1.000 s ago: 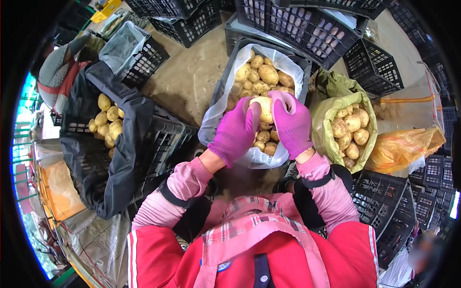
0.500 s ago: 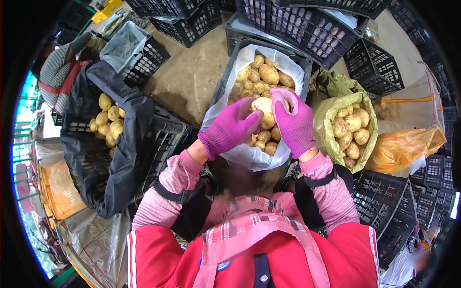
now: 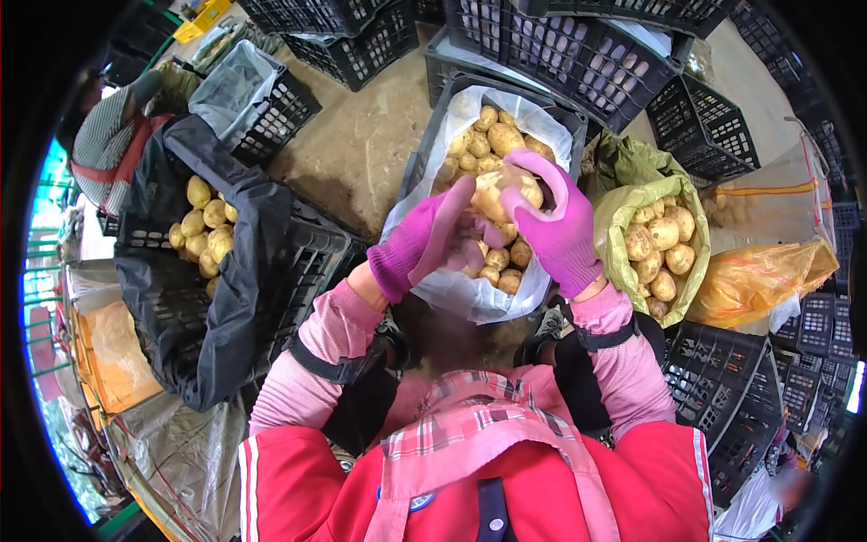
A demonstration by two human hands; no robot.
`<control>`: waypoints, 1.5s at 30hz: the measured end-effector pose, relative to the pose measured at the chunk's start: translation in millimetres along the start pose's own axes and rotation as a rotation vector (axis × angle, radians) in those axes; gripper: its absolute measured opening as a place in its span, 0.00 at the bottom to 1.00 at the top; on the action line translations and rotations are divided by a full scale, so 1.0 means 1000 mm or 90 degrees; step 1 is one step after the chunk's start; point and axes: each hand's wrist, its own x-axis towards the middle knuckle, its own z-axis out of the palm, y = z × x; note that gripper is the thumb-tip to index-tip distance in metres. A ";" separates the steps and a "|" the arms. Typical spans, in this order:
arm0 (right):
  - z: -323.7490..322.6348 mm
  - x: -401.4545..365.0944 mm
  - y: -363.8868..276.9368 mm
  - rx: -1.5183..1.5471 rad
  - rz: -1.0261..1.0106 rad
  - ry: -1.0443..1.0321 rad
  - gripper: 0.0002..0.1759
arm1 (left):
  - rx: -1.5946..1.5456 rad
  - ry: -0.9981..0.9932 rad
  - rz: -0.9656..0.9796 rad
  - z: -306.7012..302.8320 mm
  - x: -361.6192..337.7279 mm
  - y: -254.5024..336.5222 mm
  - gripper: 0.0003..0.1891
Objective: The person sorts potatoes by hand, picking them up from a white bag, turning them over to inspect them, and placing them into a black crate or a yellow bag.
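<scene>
Pinched in the thumb and fingers of my gloved right hand (image 3: 558,226) is a large pale potato (image 3: 492,197), raised above a crate. My left hand (image 3: 423,237), in a matching pink-purple glove, is just left of this potato, its thumb stretched out and its fingers apart and smeared by motion. I see nothing held in it. Below both hands stands a black crate lined with a white plastic sheet (image 3: 452,287), holding many loose potatoes (image 3: 506,138). My hands hide part of that pile.
On the left, a crate with a black liner (image 3: 244,194) holds potatoes. A yellow-green bag (image 3: 607,230) of potatoes stands at right, beside an orange bag (image 3: 759,280). Black crates (image 3: 560,54) are stacked ahead. Another person (image 3: 108,149) is at the far left.
My left hand has come off the potato and opened, shifting slightly left. The potato stays in my right hand, which has turned a little.
</scene>
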 end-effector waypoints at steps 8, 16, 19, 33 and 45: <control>-0.004 0.000 -0.006 0.127 0.124 -0.149 0.37 | 0.079 0.073 0.102 -0.002 0.003 -0.008 0.27; -0.010 0.002 -0.011 0.276 0.141 -0.171 0.38 | 0.131 0.034 0.097 -0.021 0.004 -0.008 0.28; -0.015 0.007 -0.006 0.304 0.147 -0.193 0.41 | 0.171 0.007 0.081 -0.018 -0.006 0.006 0.30; -0.019 0.004 -0.013 0.482 0.178 -0.181 0.47 | 0.220 -0.266 0.216 -0.021 -0.001 -0.013 0.40; -0.004 0.003 -0.007 0.290 0.280 -0.206 0.41 | 0.441 0.226 0.466 -0.003 0.007 -0.019 0.40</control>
